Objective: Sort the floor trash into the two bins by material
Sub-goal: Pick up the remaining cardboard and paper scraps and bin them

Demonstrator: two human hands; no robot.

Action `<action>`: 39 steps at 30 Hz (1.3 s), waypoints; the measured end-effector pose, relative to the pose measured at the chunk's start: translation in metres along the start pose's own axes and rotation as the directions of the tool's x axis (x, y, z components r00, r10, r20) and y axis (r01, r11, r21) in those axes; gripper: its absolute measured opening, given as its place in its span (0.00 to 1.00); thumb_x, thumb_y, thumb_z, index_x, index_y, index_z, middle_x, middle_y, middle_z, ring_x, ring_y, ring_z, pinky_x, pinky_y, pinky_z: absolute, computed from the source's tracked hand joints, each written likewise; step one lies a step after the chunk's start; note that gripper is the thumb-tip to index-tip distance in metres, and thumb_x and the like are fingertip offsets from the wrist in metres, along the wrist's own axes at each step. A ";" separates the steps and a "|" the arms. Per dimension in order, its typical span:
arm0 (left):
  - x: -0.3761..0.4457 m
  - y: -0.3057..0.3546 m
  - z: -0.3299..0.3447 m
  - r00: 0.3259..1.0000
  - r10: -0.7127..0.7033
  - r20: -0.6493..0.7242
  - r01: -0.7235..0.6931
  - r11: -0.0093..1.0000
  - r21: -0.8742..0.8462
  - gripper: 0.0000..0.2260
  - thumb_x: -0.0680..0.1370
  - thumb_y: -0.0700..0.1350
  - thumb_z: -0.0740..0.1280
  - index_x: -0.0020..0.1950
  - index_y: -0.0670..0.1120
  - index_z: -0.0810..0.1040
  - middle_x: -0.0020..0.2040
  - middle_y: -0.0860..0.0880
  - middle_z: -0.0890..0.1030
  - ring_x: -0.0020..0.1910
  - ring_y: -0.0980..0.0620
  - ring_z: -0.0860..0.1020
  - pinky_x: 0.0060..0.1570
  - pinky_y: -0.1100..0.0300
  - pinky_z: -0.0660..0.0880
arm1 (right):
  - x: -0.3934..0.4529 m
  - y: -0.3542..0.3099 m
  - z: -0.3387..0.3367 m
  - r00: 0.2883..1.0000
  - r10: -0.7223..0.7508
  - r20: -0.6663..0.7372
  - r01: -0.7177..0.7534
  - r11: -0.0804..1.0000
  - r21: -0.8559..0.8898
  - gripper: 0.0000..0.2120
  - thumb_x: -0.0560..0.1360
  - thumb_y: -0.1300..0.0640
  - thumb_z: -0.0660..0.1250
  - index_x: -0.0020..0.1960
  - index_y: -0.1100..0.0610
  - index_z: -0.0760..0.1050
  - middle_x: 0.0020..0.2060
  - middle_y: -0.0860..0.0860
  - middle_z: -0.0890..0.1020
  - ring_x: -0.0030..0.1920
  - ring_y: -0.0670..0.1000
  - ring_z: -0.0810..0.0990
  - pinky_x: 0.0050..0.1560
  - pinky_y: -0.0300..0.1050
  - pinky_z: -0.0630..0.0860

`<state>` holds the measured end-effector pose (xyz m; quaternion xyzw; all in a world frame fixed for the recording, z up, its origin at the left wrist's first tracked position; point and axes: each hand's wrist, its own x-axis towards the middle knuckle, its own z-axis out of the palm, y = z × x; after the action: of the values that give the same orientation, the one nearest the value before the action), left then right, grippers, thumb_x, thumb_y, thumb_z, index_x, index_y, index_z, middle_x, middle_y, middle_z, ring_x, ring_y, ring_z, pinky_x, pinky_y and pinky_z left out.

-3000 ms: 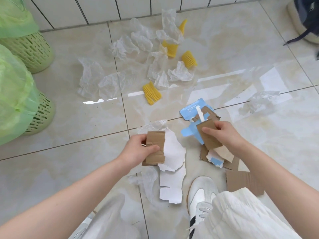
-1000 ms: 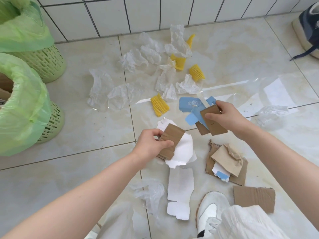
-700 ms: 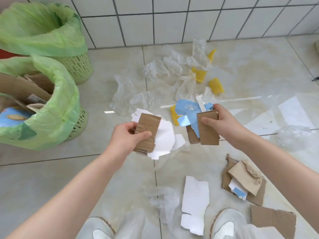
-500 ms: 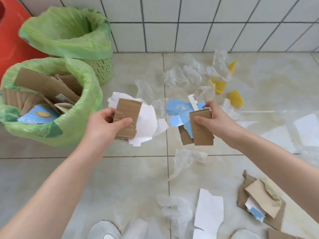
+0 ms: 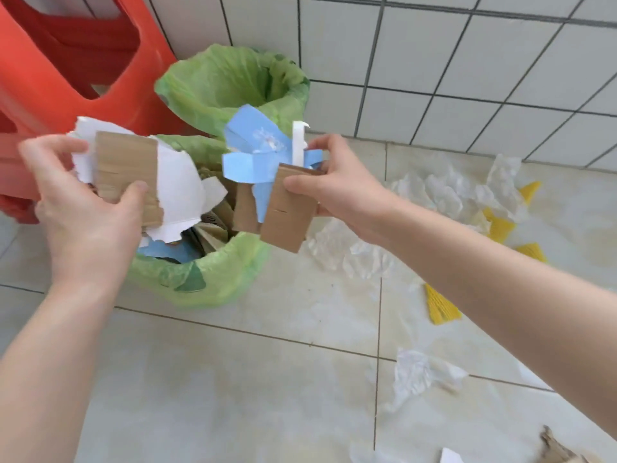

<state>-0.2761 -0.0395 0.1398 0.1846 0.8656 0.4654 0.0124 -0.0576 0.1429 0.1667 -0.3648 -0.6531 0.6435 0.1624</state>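
My left hand grips a brown cardboard piece stacked on torn white paper, held over the near bin. That bin has a green liner and holds cardboard and paper scraps. My right hand grips a bundle of brown cardboard and blue carton pieces, just above the near bin's right rim. Behind it stands the far bin, lined in green; nothing shows inside it.
A red plastic stool stands left of the bins against the tiled wall. Crumpled clear plastic wraps and yellow foam nets lie on the floor to the right. More plastic and cardboard scraps lie at lower right.
Both hands have carried their paper and cardboard bundles left to over the near bin. The view has swung left, so the stool now shows.
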 end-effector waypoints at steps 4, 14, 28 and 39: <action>0.082 -0.130 -0.009 0.985 -0.106 -0.134 0.110 0.994 0.022 0.30 0.66 0.70 0.62 0.65 0.60 0.72 0.55 0.60 0.80 0.46 0.64 0.78 0.55 0.52 0.77 | 0.028 -0.012 0.054 0.997 -0.065 0.027 0.065 0.998 0.000 0.19 0.68 0.62 0.71 0.53 0.54 0.65 0.51 0.59 0.79 0.49 0.59 0.82 0.50 0.62 0.80; -0.025 0.031 0.010 0.991 0.083 0.106 -0.121 0.896 0.427 0.20 0.74 0.43 0.67 0.63 0.47 0.65 0.49 0.33 0.78 0.48 0.32 0.76 0.47 0.43 0.76 | 0.058 0.008 0.095 0.934 -0.267 0.237 0.357 0.676 -0.645 0.13 0.74 0.65 0.61 0.58 0.59 0.65 0.39 0.55 0.74 0.39 0.57 0.71 0.34 0.49 0.67; -0.014 -0.002 0.044 0.927 -0.015 0.374 -0.245 0.733 0.634 0.09 0.76 0.47 0.66 0.48 0.41 0.76 0.44 0.37 0.79 0.45 0.36 0.76 0.37 0.52 0.69 | 0.067 0.013 0.100 0.899 -0.304 0.316 0.379 0.178 -0.908 0.09 0.73 0.62 0.65 0.41 0.54 0.66 0.31 0.49 0.68 0.54 0.55 0.68 0.49 0.48 0.61; -0.028 0.044 0.019 0.922 0.214 0.324 -0.352 0.811 0.468 0.15 0.75 0.47 0.67 0.60 0.45 0.78 0.52 0.45 0.84 0.54 0.41 0.79 0.53 0.46 0.77 | 0.030 0.023 0.039 0.906 -0.350 0.238 0.394 0.491 -0.777 0.19 0.78 0.51 0.61 0.67 0.57 0.68 0.55 0.51 0.81 0.61 0.56 0.69 0.60 0.51 0.70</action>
<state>-0.2332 -0.0117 0.1604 0.3672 0.9117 0.1842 0.0038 -0.0982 0.1328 0.1322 -0.2327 -0.9397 0.2311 0.0968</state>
